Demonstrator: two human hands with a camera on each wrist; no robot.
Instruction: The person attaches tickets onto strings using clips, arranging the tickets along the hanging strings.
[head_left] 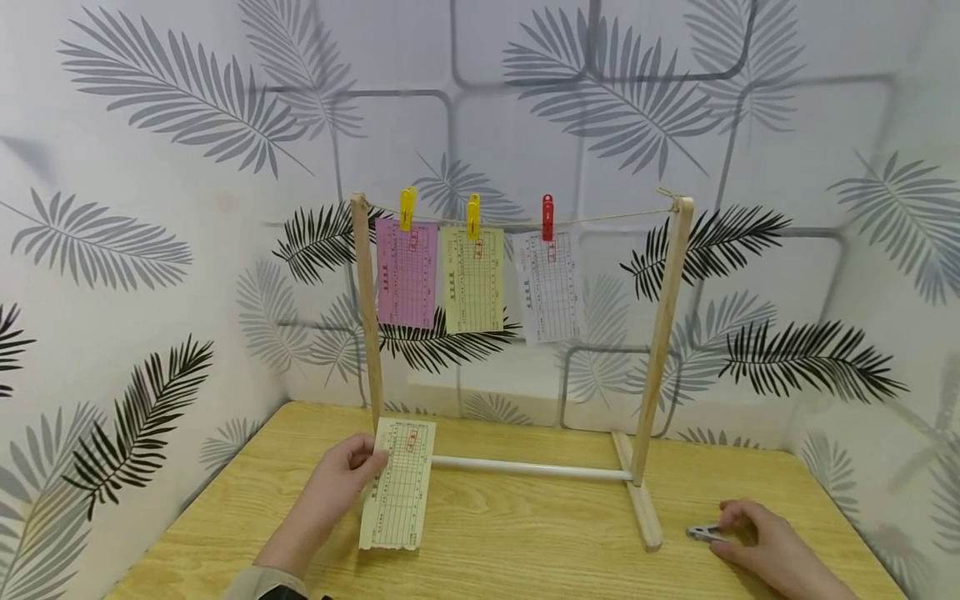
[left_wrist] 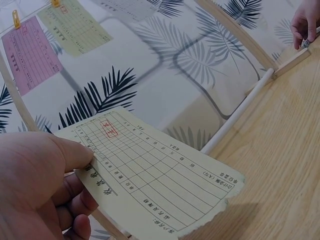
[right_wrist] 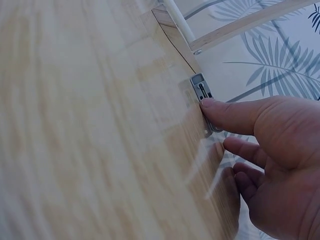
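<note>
Four printed paper slips in all: three hang above and beyond the hands, one pink slip [head_left: 407,273], one pale yellow slip [head_left: 472,280] and one white slip [head_left: 551,286]. The fourth, a cream slip [head_left: 397,483], is in the left hand [head_left: 337,487].

Four clips: two yellow plastic pegs [head_left: 407,207], one red plastic peg [head_left: 547,217], and one grey metal clip [head_left: 703,532] at the right hand [head_left: 765,546].

One wooden rack [head_left: 663,333] stands between the hands.

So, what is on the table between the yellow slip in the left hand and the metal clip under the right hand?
In the head view, the rack's right wooden foot lies between the yellow slip and the metal clip; the remaining table is bare.
</note>
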